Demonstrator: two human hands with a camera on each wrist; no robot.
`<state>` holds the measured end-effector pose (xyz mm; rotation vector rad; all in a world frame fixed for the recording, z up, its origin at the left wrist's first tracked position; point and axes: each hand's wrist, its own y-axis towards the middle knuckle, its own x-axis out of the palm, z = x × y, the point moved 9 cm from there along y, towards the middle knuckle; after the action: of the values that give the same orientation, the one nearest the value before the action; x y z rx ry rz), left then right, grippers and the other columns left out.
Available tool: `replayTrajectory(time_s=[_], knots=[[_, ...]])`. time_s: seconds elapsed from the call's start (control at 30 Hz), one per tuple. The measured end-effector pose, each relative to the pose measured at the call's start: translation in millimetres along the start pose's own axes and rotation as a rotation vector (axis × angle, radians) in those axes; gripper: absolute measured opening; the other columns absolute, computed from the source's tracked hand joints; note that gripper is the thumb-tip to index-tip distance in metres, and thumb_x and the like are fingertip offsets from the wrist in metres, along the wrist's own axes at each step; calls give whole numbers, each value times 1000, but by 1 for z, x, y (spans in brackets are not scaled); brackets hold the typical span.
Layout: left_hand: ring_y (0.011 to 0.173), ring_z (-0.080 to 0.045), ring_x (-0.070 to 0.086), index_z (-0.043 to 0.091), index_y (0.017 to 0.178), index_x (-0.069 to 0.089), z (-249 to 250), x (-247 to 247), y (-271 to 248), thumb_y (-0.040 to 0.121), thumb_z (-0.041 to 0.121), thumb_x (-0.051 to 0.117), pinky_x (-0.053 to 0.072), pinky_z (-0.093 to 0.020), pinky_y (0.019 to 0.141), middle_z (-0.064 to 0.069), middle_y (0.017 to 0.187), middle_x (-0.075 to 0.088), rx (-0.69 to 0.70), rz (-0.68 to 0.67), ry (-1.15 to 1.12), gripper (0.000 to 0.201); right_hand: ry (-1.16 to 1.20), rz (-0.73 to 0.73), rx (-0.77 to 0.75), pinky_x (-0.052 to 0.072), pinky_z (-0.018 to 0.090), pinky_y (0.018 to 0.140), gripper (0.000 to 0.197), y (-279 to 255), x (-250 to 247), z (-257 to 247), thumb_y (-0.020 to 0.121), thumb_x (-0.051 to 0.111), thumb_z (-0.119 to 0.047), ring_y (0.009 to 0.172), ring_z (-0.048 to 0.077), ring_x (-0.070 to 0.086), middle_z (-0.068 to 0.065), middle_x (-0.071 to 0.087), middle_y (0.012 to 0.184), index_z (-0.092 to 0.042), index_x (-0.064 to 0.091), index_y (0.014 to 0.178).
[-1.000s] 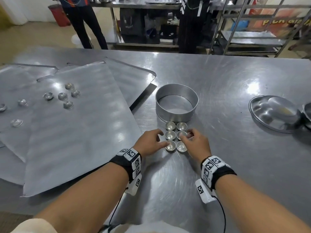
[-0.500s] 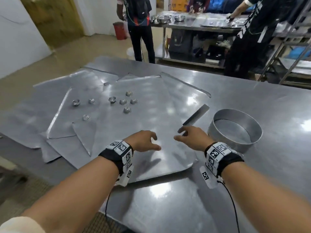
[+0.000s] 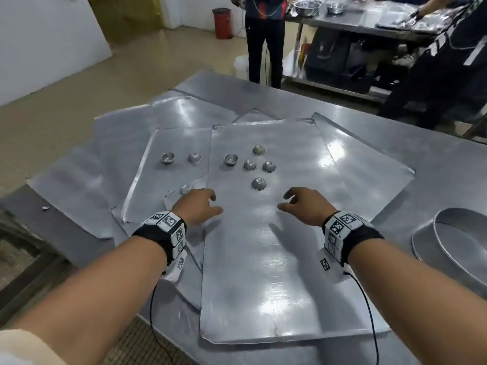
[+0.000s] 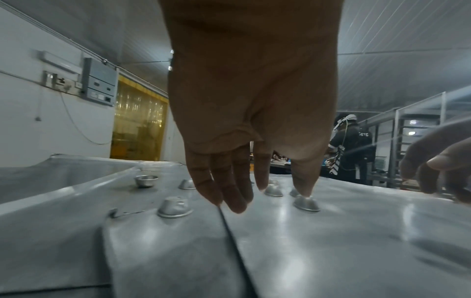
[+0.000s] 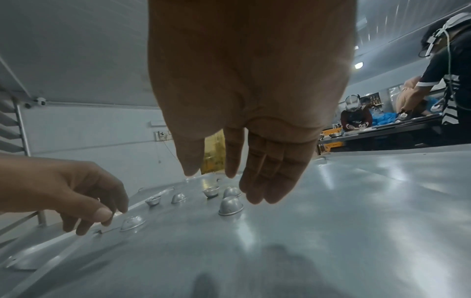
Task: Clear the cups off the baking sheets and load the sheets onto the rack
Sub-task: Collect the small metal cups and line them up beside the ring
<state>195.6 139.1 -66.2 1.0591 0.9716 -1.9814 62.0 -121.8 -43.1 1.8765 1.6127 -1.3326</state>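
Steel table (image 3: 434, 180) under overlapping baking sheets, top sheet (image 3: 263, 272) nearest, left hand (image 3: 196, 206) and right hand (image 3: 307, 208) hovering loose-fingered and empty, black-and-white coded wristbands (image 3: 342, 227), no legible writing, small metal cups (image 3: 259, 183) beyond fingertips, mostly inverted, people standing behind.

Premises are presenting as a commercial bakery kitchen. Stainless steel worktables (image 3: 434, 180) are carrying overlapping baking sheets (image 3: 263, 259) and small metal cups (image 3: 259, 183). A yellow strip curtain (image 4: 139, 123) is hanging across the doorway, tray racks (image 4: 418, 141) are standing alongside, and other workers (image 3: 263, 35) are working at further benches.
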Motion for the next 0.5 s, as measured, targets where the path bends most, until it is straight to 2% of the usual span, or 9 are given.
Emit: replayTrajectory(time_s=[0.13,0.23,0.3,0.37,0.5], knots=[[103,-24,62,22,120,64,-47,-21,25,83,48,72,47,-32,84,-2,110,67,-76,52,-22,46,-25,-21,2,49,33,87,46,39,12,-21,87,68,-54,98,17,61,-1,68,111,-24,63,121],[109,-27,62,20,119,63,-67,-28,42,82,43,73,46,-31,84,-4,113,66,-82,83,-28,44,-45,-20,8,47,33,90,46,63,17,-32,88,69,-51,104,20,61,1,67,115,-22,63,123],[115,-29,58,20,126,60,-74,-29,51,84,41,71,44,-33,90,-7,120,61,-72,90,-8,48,-63,-15,8,47,33,91,46,77,19,-38,88,69,-50,108,22,62,2,67,118,-22,63,124],[116,-32,57,20,132,56,-82,-29,58,85,40,69,44,-37,95,-9,127,53,-86,91,1,53,-85,-27,1,46,33,91,49,91,24,-44,89,68,-48,112,24,61,3,66,122,-21,60,129],[113,-36,60,19,136,54,-94,-22,72,86,37,68,46,-38,96,-10,131,48,-101,58,-6,56,-70,-49,-2,45,36,97,59,114,35,-51,90,68,-40,120,29,58,9,60,134,-18,50,141]])
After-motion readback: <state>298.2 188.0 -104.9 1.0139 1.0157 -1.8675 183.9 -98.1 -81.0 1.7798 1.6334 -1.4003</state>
